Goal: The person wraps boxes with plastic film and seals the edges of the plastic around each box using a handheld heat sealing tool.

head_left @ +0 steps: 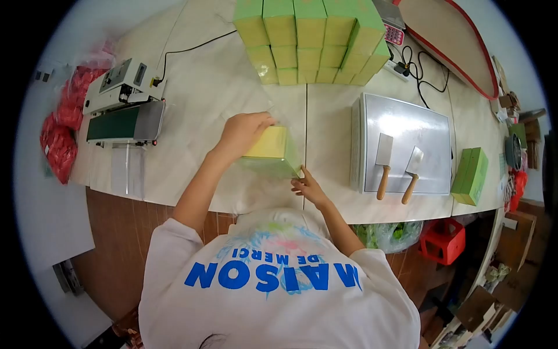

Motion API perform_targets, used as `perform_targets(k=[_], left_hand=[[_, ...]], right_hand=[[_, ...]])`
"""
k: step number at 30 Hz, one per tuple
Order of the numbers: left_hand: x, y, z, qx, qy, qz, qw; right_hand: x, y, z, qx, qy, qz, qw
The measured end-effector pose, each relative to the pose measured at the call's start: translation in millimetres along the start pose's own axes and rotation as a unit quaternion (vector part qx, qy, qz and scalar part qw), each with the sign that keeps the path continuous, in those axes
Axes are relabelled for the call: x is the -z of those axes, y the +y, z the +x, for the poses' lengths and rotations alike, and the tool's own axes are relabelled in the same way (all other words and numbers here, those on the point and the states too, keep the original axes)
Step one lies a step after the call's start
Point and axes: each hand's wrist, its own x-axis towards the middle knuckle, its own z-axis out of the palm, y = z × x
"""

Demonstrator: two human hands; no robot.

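A yellow and green box [270, 145] lies on the pale table in front of me, with what looks like clear film about it. My left hand [247, 132] is on the box's upper left side, its fingers bent over the top edge. At the box's lower right corner is my right hand [308, 187], with the index finger raised against the corner and the other fingers curled. Whether the right fingers pinch the film is too small to tell.
Stacked green boxes [308, 41] stand at the table's back. A sealing machine [122, 110] sits at left. On the right, a metal case [407, 122] bears two wooden-handled scrapers [383, 154], beside more green boxes [472, 174]. A red stool [443, 241] is below the table.
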Motion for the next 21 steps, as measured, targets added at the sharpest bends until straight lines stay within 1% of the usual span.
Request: perform_targets(k=[1,2,3,4,5,7,8,9,10,11,12,13,14,15,16,17,18,19,20,21], left_hand=[[-9.0,-3.5,0.7,-0.03,-0.004,0.016,0.999],[-17.7,-5.3,-0.7,-0.025,-0.003,0.015,1.0],[-25.7,-3.5,-2.6,-0.063,-0.008,0.028,0.998],[-32.5,-2.0,-4.3,-0.102,-0.015,0.04,0.994],[-36.7,-1.8,-4.3,-0.099,-0.018,0.036,0.994],[-35.5,5.3,-6.9,-0.107,-0.014,0.057,0.993],[-33.0,9.2,-11.6,-0.101,-0.016,0.053,0.993],[-28.1,13.5,-13.8,-0.102,0.014,0.033,0.994],[-23.5,16.7,-14.8,-0.103,0.045,0.015,0.993],[-19.1,18.3,-18.5,-0.103,0.044,0.015,0.994],[-13.6,18.6,-25.7,-0.098,0.089,0.032,0.991],[-9.0,17.8,-33.2,-0.094,0.134,0.05,0.985],[-6.0,16.1,-41.5,-0.096,0.135,0.054,0.985],[-3.7,14.3,-51.4,-0.03,0.151,0.077,0.985],[-1.4,13.0,-59.6,0.035,0.166,0.1,0.98],[3.5,14.5,-66.0,0.035,0.167,0.102,0.98],[10.3,17.7,-72.1,0.115,0.087,0.08,0.986],[14.8,18.6,-76.4,0.195,0.006,0.056,0.979],[12.9,14.5,-79.1,0.199,0.006,0.057,0.978],[7.9,8.7,-81.4,0.19,0.013,0.009,0.982]], right_hand=[[0.2,0.4,2.3,-0.009,0.013,-0.102,0.995],[2.8,0.9,5.2,-0.011,0.008,-0.104,0.994],[6.7,-1.4,5.5,0.046,0.046,-0.186,0.98],[9.7,-3.3,6.5,0.102,0.084,-0.266,0.955],[13.2,-5.8,9.8,0.097,0.081,-0.267,0.956],[14.9,-50.9,-2.0,0.156,0.194,-0.165,0.954],[12.0,-81.3,-14.1,0.164,0.205,-0.143,0.954],[6.9,-114.6,-27.8,0.175,0.216,-0.119,0.953],[1.4,-141.8,-41.3,0.187,0.219,-0.16,0.944],[-3.8,-163.5,-51.6,0.199,0.223,-0.2,0.933],[-9.5,-178.8,-59.9,0.199,0.223,-0.199,0.933],[-15.4,-190.8,-67.4,0.219,0.224,-0.253,0.915],[-18.7,-196.1,-70.1,0.238,0.224,-0.306,0.894],[-19.7,-194.8,-68.2,0.24,0.224,-0.303,0.895],[-20.6,-191.1,-65.1,0.266,0.247,-0.342,0.867],[-21.4,-187.2,-61.9,0.291,0.27,-0.38,0.835],[-20.3,-182.7,-59.1,0.293,0.269,-0.378,0.836],[-17.2,-177.9,-56.5,0.28,0.268,-0.381,0.839],[-14.9,-175.1,-55.4,0.268,0.265,-0.384,0.843],[-13.7,-176.2,-56.9,0.268,0.262,-0.384,0.844]])
